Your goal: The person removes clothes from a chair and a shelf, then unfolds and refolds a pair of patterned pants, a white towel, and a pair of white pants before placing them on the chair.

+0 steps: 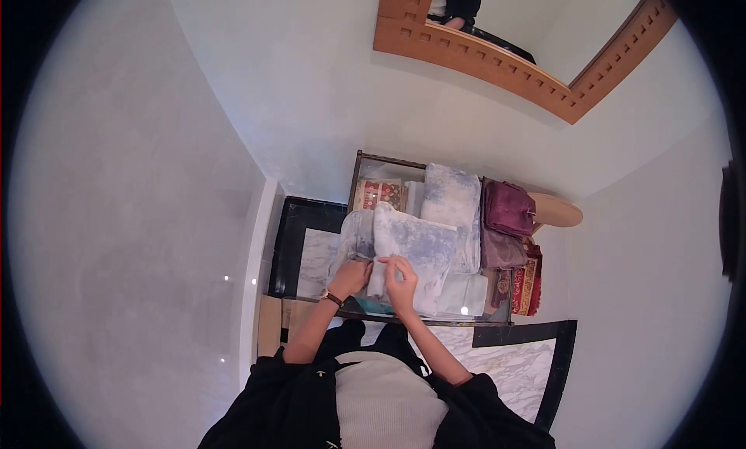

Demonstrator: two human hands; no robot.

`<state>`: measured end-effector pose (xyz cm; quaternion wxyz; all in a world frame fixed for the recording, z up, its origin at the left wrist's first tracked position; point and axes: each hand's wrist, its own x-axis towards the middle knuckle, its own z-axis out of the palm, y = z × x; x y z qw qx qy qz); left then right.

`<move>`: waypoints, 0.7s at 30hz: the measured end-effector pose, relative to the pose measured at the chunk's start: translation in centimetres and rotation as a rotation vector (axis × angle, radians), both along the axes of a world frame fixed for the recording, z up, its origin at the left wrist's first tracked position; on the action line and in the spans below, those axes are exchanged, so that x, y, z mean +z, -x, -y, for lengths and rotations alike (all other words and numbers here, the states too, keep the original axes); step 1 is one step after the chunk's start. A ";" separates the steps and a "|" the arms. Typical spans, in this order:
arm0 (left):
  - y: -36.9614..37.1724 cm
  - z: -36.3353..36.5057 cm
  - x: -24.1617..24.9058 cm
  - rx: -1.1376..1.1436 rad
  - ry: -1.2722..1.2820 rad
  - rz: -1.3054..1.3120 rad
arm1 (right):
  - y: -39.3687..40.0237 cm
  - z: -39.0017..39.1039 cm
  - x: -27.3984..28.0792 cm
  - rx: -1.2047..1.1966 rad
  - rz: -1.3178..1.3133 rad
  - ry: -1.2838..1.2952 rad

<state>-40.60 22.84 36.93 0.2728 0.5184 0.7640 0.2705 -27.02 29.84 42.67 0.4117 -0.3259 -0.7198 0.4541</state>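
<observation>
A folded blue-and-white patterned cloth (416, 247) lies over the glass-topped table, its left edge between my hands. My left hand (351, 276), with a watch on the wrist, is closed at the lower left of this cloth, beside a clear plastic cover (356, 233). My right hand (399, 278) pinches the near left part of the cloth, thumb and forefinger close together. Behind it lies another folded blue-and-white cloth (452, 196). Folded maroon cloths (509, 208) are stacked to the right.
The glass table (497, 322) has a dark metal edge. Red and gold fabric (531, 282) hangs at its right end, near a round wooden piece (558, 210). A wood-framed mirror (497, 58) is on the wall. Cardboard (270, 325) stands at the lower left.
</observation>
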 end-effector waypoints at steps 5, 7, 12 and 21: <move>2.7 1.0 -5.3 -0.020 -0.147 0.029 | 1.6 0.7 -1.2 0.211 0.149 -0.069; 4.5 1.6 -3.6 -0.095 -0.083 0.167 | 1.4 1.0 -2.1 0.287 0.304 -0.176; 6.5 3.0 -1.4 0.358 0.068 0.602 | 0.2 1.3 -3.5 0.447 0.398 -0.187; 1.8 1.2 1.4 0.272 -0.096 -0.197 | -0.8 1.7 -4.1 0.279 0.450 -0.243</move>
